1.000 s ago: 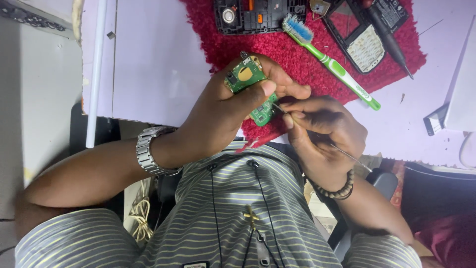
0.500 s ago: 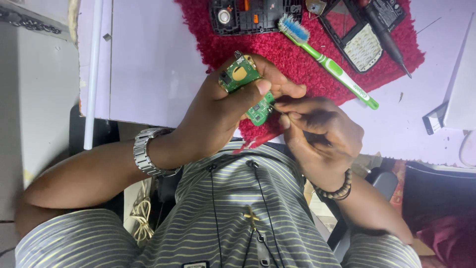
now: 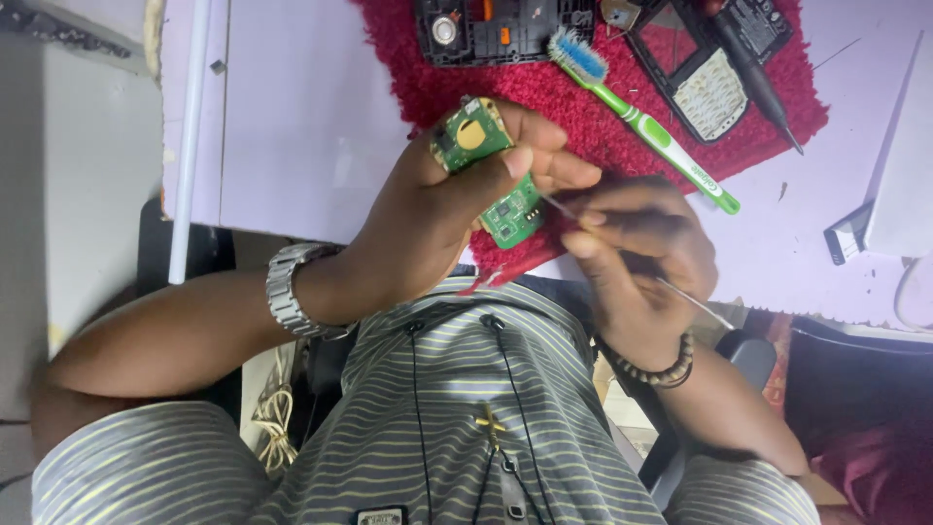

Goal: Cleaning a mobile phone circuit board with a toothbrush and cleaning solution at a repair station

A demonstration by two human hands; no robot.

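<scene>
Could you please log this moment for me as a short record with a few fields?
left hand: holds a green circuit board above the mat
right hand: pinches a thin metal probe, its tip at the circuit board's lower end
mat: red fuzzy mat on the table
on mat: green toothbrush, black phone casing, keypad frame
left wrist: metal watch

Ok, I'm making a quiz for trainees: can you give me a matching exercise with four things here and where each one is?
1 circuit board
2 toothbrush
3 thin metal tool
4 wristwatch

A on the red mat
B in the right hand
C on the left wrist
D in the left hand

Pairs: 1-D, 2-A, 3-B, 4-C.
</scene>
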